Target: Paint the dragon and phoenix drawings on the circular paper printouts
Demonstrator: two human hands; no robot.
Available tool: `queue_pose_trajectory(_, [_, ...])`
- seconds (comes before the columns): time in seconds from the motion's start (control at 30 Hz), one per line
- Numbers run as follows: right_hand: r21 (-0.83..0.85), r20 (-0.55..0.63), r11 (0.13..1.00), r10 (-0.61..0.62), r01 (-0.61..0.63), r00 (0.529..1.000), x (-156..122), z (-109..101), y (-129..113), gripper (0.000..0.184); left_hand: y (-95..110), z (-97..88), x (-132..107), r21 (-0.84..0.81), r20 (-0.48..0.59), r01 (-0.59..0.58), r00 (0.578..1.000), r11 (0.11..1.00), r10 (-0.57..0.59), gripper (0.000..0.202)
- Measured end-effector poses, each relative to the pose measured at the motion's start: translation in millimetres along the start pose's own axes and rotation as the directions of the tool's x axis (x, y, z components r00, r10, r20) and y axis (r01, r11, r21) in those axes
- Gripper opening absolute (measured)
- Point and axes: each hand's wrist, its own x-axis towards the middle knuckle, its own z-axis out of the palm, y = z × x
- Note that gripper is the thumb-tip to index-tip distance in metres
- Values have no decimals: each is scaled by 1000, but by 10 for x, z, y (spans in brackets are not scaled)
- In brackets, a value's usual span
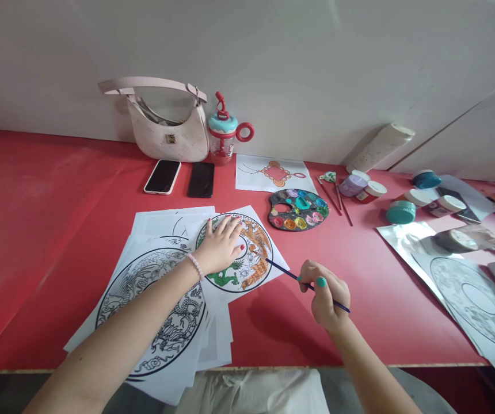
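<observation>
Now then, your left hand (219, 247) lay spread across the partly coloured sheet (254, 238) on the red table (53, 241), near the paint palette (297, 213), while your right hand (327, 293) pinched the slim blue paintbrush (288, 273), its tip at the sheet's orange bird (258, 231).

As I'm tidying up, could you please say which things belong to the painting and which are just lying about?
Job in hand: paintbrush in the right hand; partly coloured circular drawing under the left hand; probably the paint palette.
Probably lying about: pale pink handbag; straw cup; white-edged phone; black phone.
</observation>
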Motion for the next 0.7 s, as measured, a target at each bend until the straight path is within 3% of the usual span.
queue_pose_trajectory(0.3, [-13, -54, 999, -36, 35, 998, 4, -31, -4, 31, -13, 31, 9, 2, -9, -2, 1000, 1000, 2, 54])
queue_pose_trajectory(0.53, [-20, -5, 999, -33, 33, 999, 11, -24, 6, 30, -7, 25, 9, 4, -15, 0, 1000, 1000, 0, 52])
queue_pose_trajectory(0.7, [-41, -37, 999, -13, 11, 999, -2, -44, 18, 31, -14, 38, 8, 14, -23, -6, 1000, 1000, 7, 53])
